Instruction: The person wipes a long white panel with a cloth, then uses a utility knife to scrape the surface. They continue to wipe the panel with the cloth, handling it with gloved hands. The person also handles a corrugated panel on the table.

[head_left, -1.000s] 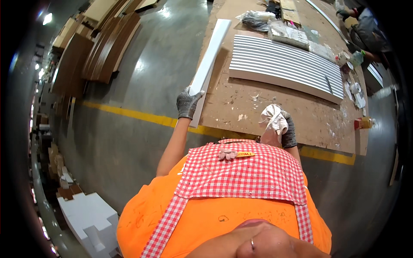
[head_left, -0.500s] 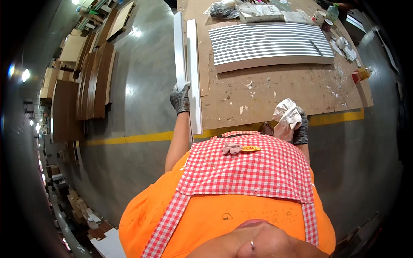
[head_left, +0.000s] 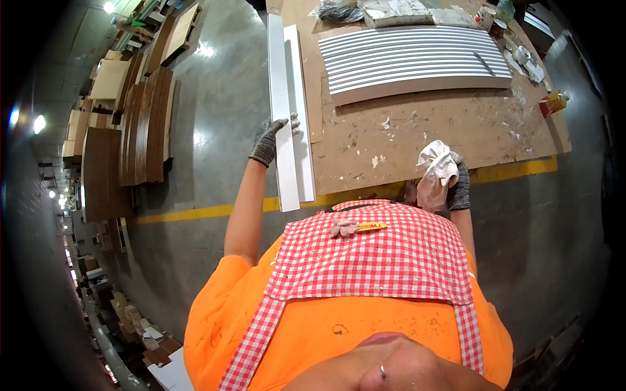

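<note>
Long white L-shaped panel [head_left: 291,111] lying lengthwise along the left edge of the workbench [head_left: 443,130], far end up near the bench's far left corner, near end jutting past the near edge above the yellow floor line [head_left: 195,212]. Left hand [head_left: 268,139], in a grey knit glove, clamped on the panel's outer left face about midway along, fingers curled over its top edge, arm stretched out from the orange sleeve. Right hand [head_left: 450,179], also gloved in dark grey, closed around a crumpled white rag [head_left: 435,171], held just at the near edge of the bench toward its right half, well apart from the panel.

Farther in on the bench, a broad white ribbed board [head_left: 417,62] set crosswise near the far edge, a thin dark tool [head_left: 484,63] resting on its right part. Beyond it, at the far edge, a dark crumpled bag [head_left: 339,10] and flat grey sheets [head_left: 417,14]. Small orange bottle [head_left: 554,102] at the right edge; cans and scraps of paper at the far right corner. Bench top brown, chipped and smeared with white patches.

On the chest, a red-and-white checked apron [head_left: 378,260] over an orange shirt. On the grey concrete floor to the left, stacks of dark brown wooden panels [head_left: 140,124] and paler boards [head_left: 111,78] beyond them.
</note>
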Motion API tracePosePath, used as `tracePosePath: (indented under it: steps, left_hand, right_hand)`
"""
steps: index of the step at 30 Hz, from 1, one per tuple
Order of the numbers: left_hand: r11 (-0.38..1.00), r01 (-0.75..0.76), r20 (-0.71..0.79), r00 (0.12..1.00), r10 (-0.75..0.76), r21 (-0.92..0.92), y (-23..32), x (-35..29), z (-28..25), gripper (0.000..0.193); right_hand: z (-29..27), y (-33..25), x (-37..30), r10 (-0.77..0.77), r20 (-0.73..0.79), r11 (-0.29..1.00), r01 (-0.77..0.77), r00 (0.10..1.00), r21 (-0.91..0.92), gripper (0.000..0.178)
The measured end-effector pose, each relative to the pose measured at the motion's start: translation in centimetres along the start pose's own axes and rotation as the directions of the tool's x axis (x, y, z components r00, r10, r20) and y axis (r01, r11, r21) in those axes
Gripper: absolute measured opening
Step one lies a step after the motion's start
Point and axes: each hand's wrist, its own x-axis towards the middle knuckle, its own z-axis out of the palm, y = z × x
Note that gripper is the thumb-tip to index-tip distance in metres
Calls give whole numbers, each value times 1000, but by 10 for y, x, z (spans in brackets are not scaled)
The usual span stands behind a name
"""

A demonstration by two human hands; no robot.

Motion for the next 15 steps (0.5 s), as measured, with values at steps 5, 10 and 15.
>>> tracePosePath:
  steps: [5,10,15]
  left_hand:
    - [980,5,-108,994,17,200,7,9,24,16]
    - [847,-120,-238,931,277,518,-20,35,6,24]
    - [620,-155,-159,893,421,769,-32,50,5,37]
  right_hand:
    - [-40,19,3,-112,-54,993,110,992,-46,30]
    - [-53,27,-3,-139,-119,990,137,983,-23,29]
    - [-85,34,-1,-154,-105,987,150,982,-52,29]
